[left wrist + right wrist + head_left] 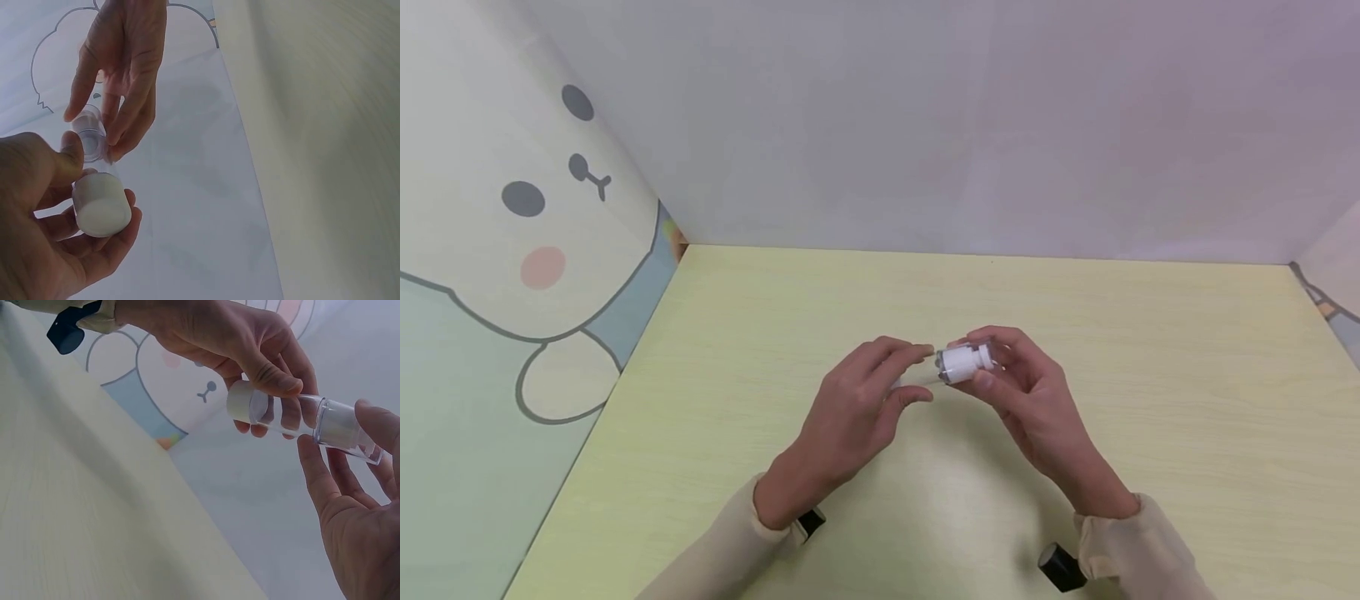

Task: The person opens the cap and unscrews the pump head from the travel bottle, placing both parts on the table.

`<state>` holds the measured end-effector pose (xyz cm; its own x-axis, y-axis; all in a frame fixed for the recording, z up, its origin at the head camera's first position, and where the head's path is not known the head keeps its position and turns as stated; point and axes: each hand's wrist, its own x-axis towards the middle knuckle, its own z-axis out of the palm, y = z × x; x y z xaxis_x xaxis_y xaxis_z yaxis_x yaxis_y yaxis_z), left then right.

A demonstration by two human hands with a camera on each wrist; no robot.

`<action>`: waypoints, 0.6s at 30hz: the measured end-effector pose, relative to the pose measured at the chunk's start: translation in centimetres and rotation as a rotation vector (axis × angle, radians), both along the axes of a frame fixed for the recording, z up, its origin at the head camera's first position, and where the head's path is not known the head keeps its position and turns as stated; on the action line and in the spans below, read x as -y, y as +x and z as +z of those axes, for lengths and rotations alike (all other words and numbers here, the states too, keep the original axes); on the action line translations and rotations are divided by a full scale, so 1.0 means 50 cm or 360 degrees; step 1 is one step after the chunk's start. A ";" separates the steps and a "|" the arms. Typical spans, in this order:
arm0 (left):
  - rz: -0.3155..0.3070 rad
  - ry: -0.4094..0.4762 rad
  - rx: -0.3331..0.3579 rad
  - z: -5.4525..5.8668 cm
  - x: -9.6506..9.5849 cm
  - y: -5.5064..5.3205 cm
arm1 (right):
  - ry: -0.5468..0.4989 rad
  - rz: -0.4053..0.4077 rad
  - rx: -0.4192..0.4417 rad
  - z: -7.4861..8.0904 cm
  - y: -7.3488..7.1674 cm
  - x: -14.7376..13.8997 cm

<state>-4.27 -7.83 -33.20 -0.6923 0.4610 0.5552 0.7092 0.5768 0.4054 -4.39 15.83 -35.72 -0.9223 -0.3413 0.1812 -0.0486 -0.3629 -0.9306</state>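
A small clear plastic bottle lies nearly level between both hands, raised above the table. One end is a white base; the other has a white fitting inside a clear cap. My left hand holds the base end, its thumb and fingers round the see-through body. My right hand grips the capped end between thumb and fingers. In the right wrist view the left hand's fingers show through the clear wall. Seen from the head, the left hand hides most of the base.
The pale wood-grain table spreads below the hands. A plain light wall panel stands at the back, and a cartoon-printed panel at the left. A black wrist device sits at the right cuff.
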 end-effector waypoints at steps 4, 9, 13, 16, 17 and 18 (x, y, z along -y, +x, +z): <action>0.0023 -0.0028 -0.0003 0.001 -0.001 0.000 | 0.0076 -0.0073 -0.0041 0.001 0.001 0.000; 0.0055 -0.0035 -0.0031 -0.001 0.000 0.000 | 0.0052 -0.0175 -0.0062 0.003 0.006 0.003; 0.0066 -0.0023 -0.0033 -0.002 0.003 0.000 | 0.0003 -0.0178 -0.0066 0.002 0.006 0.001; 0.0067 -0.0010 -0.0014 -0.002 0.003 0.000 | 0.0013 -0.0163 -0.0075 0.001 0.004 -0.002; 0.0066 -0.0005 -0.0003 -0.003 0.003 0.000 | 0.0025 -0.0165 -0.0079 0.001 0.004 -0.004; 0.0065 0.0002 0.0015 -0.002 0.003 0.001 | 0.0042 -0.0170 -0.0088 0.001 0.004 -0.005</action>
<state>-4.23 -8.00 -33.32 -0.7158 0.4316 0.5490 0.6812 0.6046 0.4129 -4.19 16.06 -35.65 -0.9425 -0.2471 0.2252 -0.1373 -0.3280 -0.9346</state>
